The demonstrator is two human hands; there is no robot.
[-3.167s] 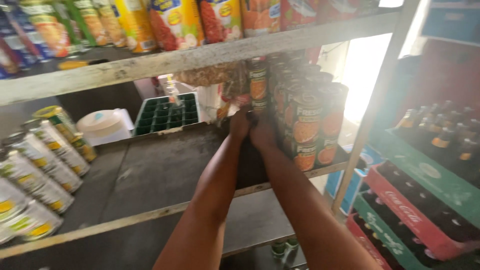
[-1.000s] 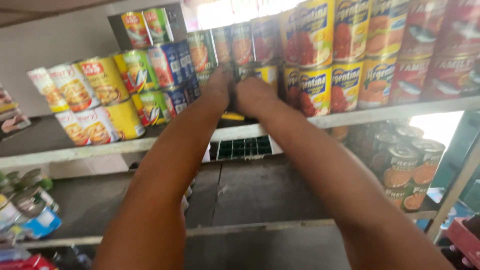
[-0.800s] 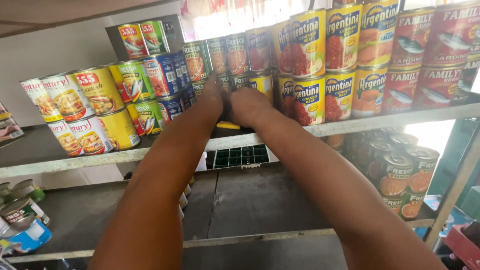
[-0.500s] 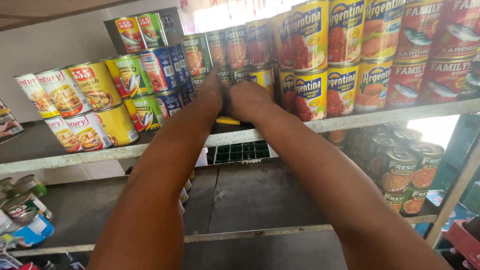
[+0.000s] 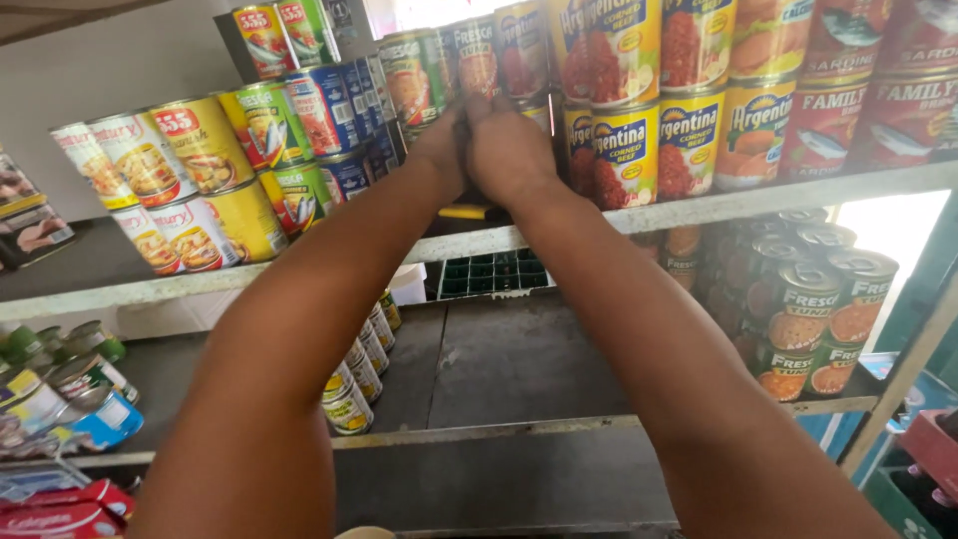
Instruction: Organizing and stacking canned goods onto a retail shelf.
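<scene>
Left hand [image 5: 439, 150] and right hand [image 5: 511, 150] raised together at upper shelf [image 5: 718, 205], knuckles toward camera, fingers curled around green-banded can [image 5: 477, 60] in stacked row; grip itself hidden. Right of hands: yellow cans [image 5: 624, 150], then red cans [image 5: 903, 115]. Left: blue cans [image 5: 344, 110], yellow-green cans [image 5: 205, 145]. Below: dark crate [image 5: 489, 274], more cans [image 5: 828, 309] on lower shelf.
</scene>
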